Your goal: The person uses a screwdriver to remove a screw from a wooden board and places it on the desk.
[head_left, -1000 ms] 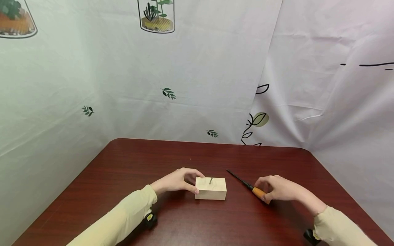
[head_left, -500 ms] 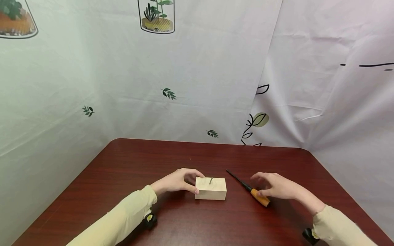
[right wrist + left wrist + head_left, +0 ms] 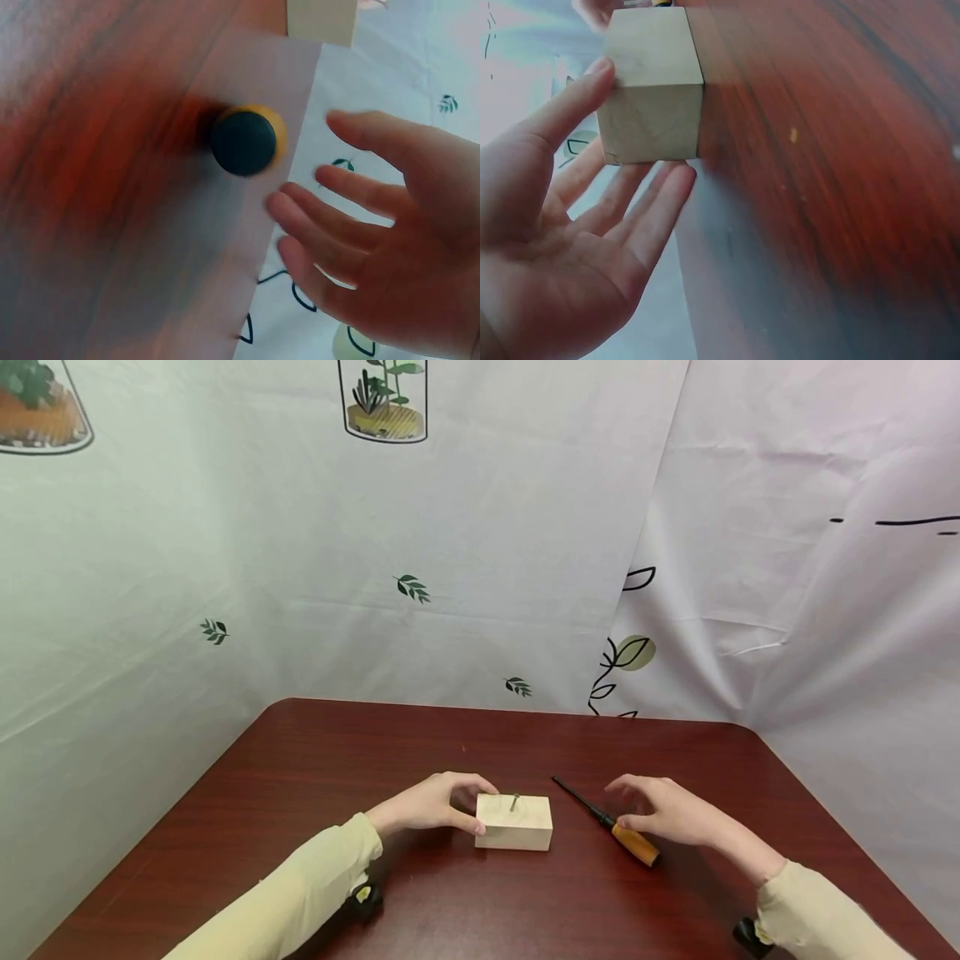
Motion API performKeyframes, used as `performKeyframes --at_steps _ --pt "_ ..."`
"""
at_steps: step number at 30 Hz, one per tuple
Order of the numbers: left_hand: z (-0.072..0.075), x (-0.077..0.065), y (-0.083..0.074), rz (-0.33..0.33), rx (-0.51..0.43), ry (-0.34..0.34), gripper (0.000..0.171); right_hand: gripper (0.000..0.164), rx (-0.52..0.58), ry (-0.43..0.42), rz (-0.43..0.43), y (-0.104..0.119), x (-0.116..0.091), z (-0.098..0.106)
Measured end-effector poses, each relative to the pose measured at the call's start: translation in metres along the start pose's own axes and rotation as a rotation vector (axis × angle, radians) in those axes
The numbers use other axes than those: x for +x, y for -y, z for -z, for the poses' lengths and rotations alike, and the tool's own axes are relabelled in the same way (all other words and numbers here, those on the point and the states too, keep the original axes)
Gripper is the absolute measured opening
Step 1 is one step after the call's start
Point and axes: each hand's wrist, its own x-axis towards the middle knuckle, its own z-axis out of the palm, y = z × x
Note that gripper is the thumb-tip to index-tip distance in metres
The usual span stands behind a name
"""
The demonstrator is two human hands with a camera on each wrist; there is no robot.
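Observation:
A pale wooden block (image 3: 513, 833) lies on the table in the head view, with a thin screw (image 3: 514, 802) standing up from its top, slightly tilted. My left hand (image 3: 431, 800) holds the block's left end, thumb at the front and fingers at the back. The left wrist view shows the block (image 3: 651, 124) between that thumb and the fingers. To the right lies a screwdriver (image 3: 636, 845) with an orange handle and dark shaft, its tip pointing away to the left. Above its handle hovers my right hand (image 3: 667, 810), fingers loosely spread and apart from the handle's dark end cap (image 3: 244, 143).
A dark red-brown table (image 3: 337, 735) with rounded far corners bears everything. White cloth (image 3: 480, 527) printed with plants hangs behind it and at the sides. Dark wrist cameras sit under both sleeves.
My right hand has let go of the screwdriver's handle, risen and shifted slightly left and away, while the screwdriver stays on the table. My left hand and the block have not moved.

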Motion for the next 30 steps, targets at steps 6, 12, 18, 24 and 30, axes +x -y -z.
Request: performKeyframes --at_steps 6,12,18,24,30 --pt "0.002 -0.001 -0.004 0.011 0.022 0.016 0.050 0.036 0.018 -0.114 -0.023 0.008 0.005 -0.008" --pt "0.003 -0.002 -0.003 0.020 0.017 -0.004 0.049 0.034 0.041 -0.140 -0.029 0.015 0.009 -0.010" --pt "0.004 -0.001 -0.005 -0.009 0.034 -0.063 0.043 0.032 0.039 -0.142 -0.028 0.015 0.010 -0.012" --pt "0.005 0.002 -0.011 -0.060 0.050 -0.109 0.039 0.035 0.041 -0.123 -0.032 0.013 0.010 -0.013" --pt "0.004 0.005 -0.014 -0.110 0.026 -0.134 0.033 0.038 0.036 -0.121 -0.017 0.012 0.009 -0.015"
